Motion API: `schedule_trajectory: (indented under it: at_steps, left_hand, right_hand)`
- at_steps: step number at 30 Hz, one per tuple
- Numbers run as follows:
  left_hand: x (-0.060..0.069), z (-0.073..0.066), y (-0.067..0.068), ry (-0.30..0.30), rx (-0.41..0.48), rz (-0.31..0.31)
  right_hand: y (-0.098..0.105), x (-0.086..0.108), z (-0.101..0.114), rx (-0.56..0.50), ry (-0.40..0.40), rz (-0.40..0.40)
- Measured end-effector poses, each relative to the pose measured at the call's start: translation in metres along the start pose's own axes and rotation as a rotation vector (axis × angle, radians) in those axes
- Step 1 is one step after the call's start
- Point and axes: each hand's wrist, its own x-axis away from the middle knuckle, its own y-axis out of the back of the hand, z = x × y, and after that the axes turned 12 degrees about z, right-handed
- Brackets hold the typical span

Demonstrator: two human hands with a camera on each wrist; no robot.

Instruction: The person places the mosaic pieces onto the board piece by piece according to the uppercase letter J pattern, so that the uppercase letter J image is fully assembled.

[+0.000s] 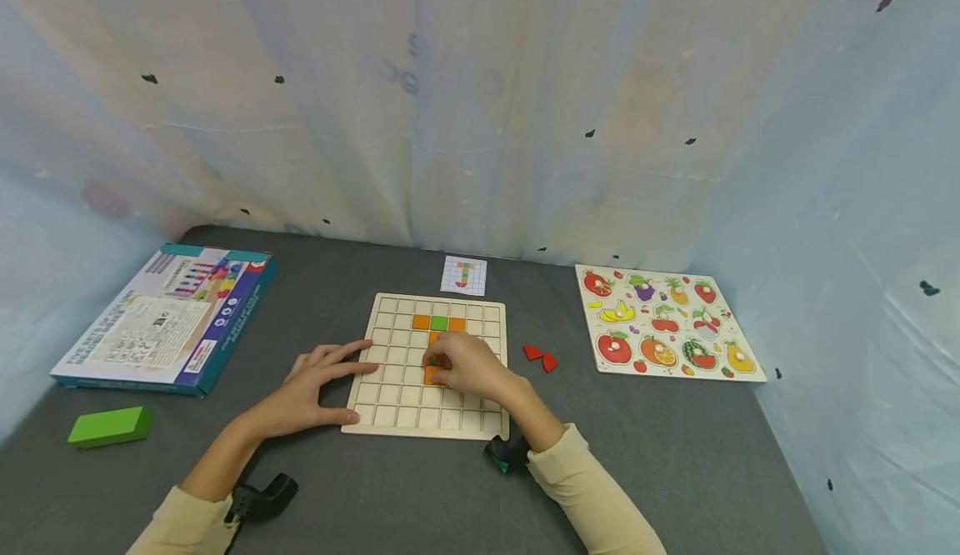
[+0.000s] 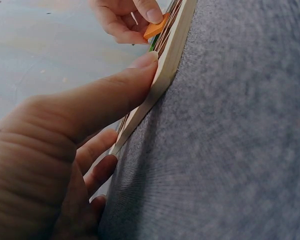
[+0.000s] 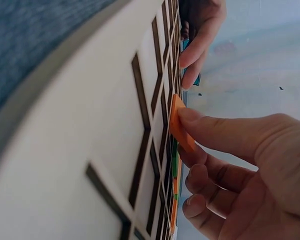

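A wooden grid board (image 1: 390, 394) lies flat on the grey cloth. My left hand (image 1: 303, 392) touches its left edge, thumb and fingers spread apart. Over the middle of the grid, my right hand (image 1: 474, 365) pinches an orange square tile (image 3: 178, 124) between thumb and fingers; the tile is tilted against the board. Near the top of the grid sit an orange tile (image 1: 422, 322), a green tile (image 1: 438, 322) and another orange tile (image 1: 457, 324) in a row. Below the green one, more tiles are partly covered by the right hand.
Behind the board lies a pattern card (image 1: 463, 276). Red quarter-round pieces (image 1: 532, 352) lie to its right, beside a fruit puzzle board (image 1: 671, 326). At the left are a flat box (image 1: 161, 317) and a green block (image 1: 111, 427). A curtain (image 1: 480, 122) hangs behind.
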Motion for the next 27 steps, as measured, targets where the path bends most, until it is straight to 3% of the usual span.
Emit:
schedule_trajectory:
  at_steps: [10, 27]
  left_hand:
    - [-0.0003, 0.0012, -0.0006, -0.013, 0.003, 0.001]
    - [-0.0004, 0.001, -0.0005, 0.014, -0.005, 0.003]
  right_hand:
    - [-0.002, 0.0001, -0.0008, 0.041, 0.002, -0.009]
    - [-0.0025, -0.0009, 0.001, 0.048, -0.037, -0.007]
